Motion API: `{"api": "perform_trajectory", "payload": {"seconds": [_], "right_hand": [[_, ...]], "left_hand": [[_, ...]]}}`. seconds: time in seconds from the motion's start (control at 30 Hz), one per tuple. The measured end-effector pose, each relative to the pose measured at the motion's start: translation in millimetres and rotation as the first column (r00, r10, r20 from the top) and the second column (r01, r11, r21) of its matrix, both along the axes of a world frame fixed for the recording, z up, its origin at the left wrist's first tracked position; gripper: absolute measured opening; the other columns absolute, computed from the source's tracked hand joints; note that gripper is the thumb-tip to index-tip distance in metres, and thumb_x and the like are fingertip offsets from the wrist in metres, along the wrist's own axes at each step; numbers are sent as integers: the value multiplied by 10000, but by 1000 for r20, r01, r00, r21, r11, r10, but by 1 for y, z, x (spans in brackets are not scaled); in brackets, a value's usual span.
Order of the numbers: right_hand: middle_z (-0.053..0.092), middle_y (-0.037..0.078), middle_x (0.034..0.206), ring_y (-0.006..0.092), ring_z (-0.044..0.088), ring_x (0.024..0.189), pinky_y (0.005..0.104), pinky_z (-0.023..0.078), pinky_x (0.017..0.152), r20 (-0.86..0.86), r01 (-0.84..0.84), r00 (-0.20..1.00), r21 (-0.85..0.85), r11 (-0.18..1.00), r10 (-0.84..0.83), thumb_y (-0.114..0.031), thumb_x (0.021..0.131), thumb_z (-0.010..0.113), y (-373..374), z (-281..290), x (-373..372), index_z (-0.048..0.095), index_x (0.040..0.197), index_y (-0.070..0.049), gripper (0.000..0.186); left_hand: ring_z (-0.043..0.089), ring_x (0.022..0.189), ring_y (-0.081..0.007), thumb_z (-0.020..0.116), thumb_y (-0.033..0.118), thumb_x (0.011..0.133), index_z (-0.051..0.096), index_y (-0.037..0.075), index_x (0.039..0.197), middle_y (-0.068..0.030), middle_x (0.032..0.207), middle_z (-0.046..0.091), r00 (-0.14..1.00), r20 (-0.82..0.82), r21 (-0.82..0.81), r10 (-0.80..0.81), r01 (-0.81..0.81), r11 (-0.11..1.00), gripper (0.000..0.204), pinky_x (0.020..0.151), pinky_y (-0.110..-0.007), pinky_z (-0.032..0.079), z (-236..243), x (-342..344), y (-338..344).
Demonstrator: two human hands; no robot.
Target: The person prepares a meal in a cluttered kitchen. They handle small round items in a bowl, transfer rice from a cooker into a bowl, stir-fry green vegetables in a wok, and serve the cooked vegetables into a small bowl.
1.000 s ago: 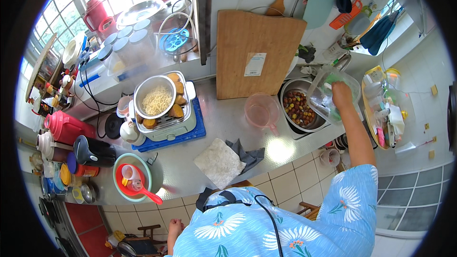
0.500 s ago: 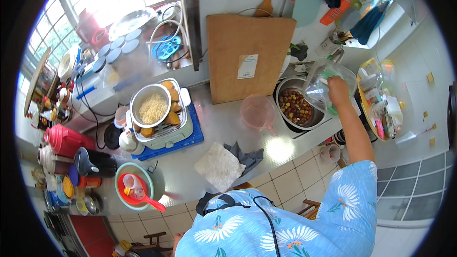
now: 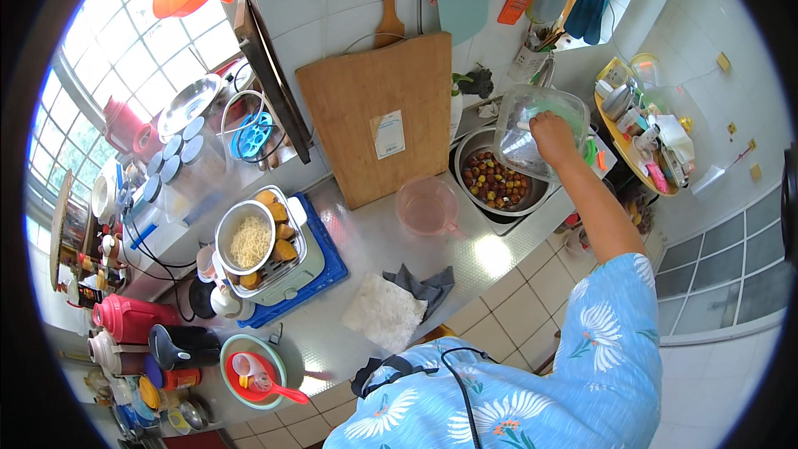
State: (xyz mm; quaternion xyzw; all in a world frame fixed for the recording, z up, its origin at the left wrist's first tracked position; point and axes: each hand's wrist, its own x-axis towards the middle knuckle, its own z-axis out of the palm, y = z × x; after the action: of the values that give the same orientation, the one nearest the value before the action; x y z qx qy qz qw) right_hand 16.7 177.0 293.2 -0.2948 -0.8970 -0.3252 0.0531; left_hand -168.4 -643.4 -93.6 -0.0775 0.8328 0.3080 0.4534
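Gripping the clear plastic container (image 3: 515, 151) in the fingers of my right hand (image 3: 550, 138), partly over the metal pot (image 3: 476, 144) of reddish-brown fruits (image 3: 495, 180), I want a firm, steady hold, left hand out of view!

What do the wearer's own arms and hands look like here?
The right hand shows no glove; the forearm is uncovered below a short, loose light-blue sleeve with a white floral print. A black cord crosses the matching shirt. The left hand is out of view.
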Motion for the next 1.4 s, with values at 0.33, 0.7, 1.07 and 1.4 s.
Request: {"api": "perform_trajectory", "payload": {"seconds": [0.33,0.7,1.07,1.4], "right_hand": [[641,130,847,285,632,835,397,529,690,-137,32,990,-70,997,-41,-51,752,610,-2,-6,11,648,831,-47,88],[647,141,706,327,635,674,423,489,642,-571,-119,681,-703,701,-458,-138,749,718,-53,-93,12,614,808,-20,168],[628,136,857,342,621,761,427,488,678,-475,-210,865,-633,745,-159,-162,772,700,-158,-107,-95,605,832,-20,181],[622,132,859,295,636,761,420,518,654,-295,-264,944,-401,877,149,-120,779,603,-195,-164,-174,596,855,-42,109]], "left_hand": [[645,642,-206,563,206,888,623,-50,823,-150,720,670,999,-32,-10,8,-8,1000,272,580,-357,509,-3,13,-18],[650,652,-210,565,203,885,623,-53,818,-155,726,673,996,-37,-30,79,-80,996,271,588,-359,513,-7,53,-52],[656,662,-214,566,200,882,623,-55,813,-160,732,676,986,-76,-8,149,-150,989,271,597,-362,517,-11,67,-64],[666,666,-241,568,198,877,613,-45,828,-157,745,684,985,13,60,173,-174,983,252,600,-383,523,-29,92,-72]]}}
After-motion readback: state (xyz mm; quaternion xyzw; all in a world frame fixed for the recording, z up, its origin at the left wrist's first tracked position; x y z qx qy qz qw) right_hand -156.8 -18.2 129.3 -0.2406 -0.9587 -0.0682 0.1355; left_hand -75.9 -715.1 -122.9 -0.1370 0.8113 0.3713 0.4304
